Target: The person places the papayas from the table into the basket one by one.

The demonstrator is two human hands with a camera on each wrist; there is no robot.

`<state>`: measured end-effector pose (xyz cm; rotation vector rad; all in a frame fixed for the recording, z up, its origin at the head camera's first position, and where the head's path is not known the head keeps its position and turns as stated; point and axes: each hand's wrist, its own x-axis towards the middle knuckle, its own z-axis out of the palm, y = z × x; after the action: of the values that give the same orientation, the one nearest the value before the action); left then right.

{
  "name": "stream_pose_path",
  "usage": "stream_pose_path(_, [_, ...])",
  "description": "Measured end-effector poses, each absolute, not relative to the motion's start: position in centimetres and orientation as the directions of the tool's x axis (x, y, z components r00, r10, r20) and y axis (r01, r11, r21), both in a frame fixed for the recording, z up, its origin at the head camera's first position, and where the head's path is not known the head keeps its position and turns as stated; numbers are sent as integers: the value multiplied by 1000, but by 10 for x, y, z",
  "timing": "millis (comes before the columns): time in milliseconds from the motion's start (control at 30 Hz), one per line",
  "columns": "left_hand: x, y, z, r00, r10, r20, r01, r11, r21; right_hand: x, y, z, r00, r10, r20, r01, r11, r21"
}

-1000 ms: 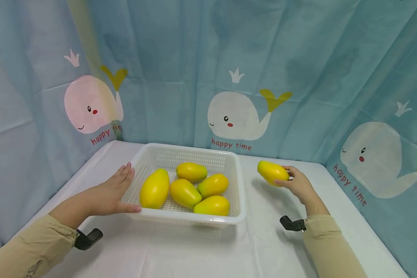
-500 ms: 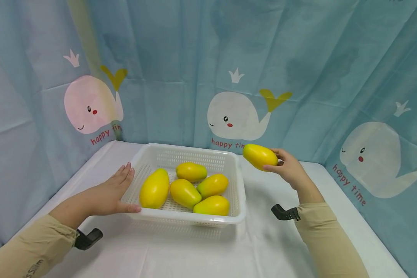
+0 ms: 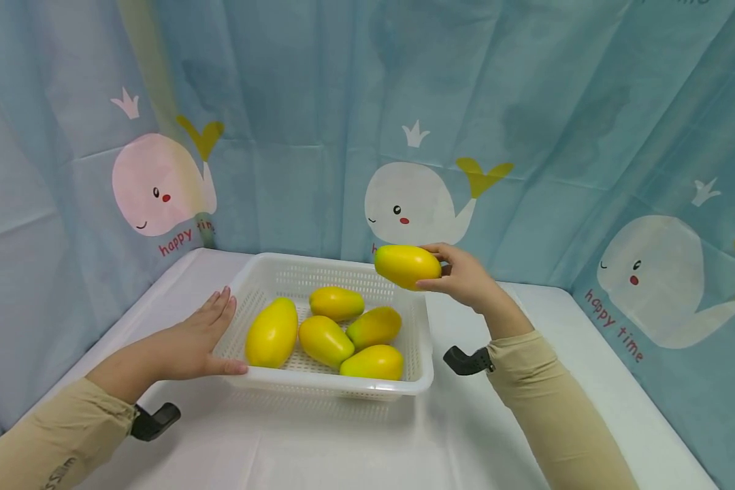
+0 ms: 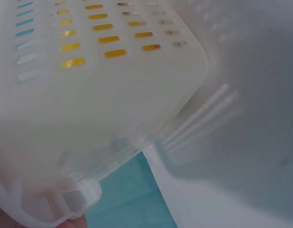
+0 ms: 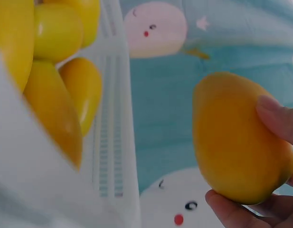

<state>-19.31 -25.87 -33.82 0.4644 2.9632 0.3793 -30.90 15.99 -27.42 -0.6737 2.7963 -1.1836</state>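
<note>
My right hand [image 3: 468, 280] grips a yellow mango [image 3: 407, 267] with a greenish tip, holding it in the air over the back right corner of a white plastic basket [image 3: 331, 385]. In the right wrist view, the thumb and fingers press on opposite sides of the held mango [image 5: 236, 137]. Several more mangoes [image 3: 326, 341] lie on the basket floor. My left hand [image 3: 186, 346] rests on the basket's left rim with fingers stretched out, its thumb along the near rim. The left wrist view shows the slotted basket wall [image 4: 103, 99] from outside; most of that hand is hidden there.
The basket stands on a table with a white cloth [image 3: 337, 449]. Blue curtains [image 3: 294, 190] printed with whales hang close behind the table and along both sides. A black wrist mount [image 3: 156, 422] sticks out from the left sleeve, another mount [image 3: 467, 361] from the right.
My right hand has carried the mango up and leftward, from over the table right of the basket to above the basket's back right corner. The left hand and basket have stayed put.
</note>
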Motion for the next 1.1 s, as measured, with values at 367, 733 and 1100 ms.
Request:
stream_pose_path(367, [-192,-258,-338,-946,315,-77,283,918,276,-294,107,-267,-797,-599,76,-468,532,-706])
stream_pose_path(733, [-192,-260,-339,-946,317,-70,289,920,263,-286,65,-272,-714,-699,37,-504,478,-719])
stream_pose_path(1100, [-192,-258,-337,-940,334,-67,304,912,274,-278,49,-280,-634,-744,-211,-489,597,-636])
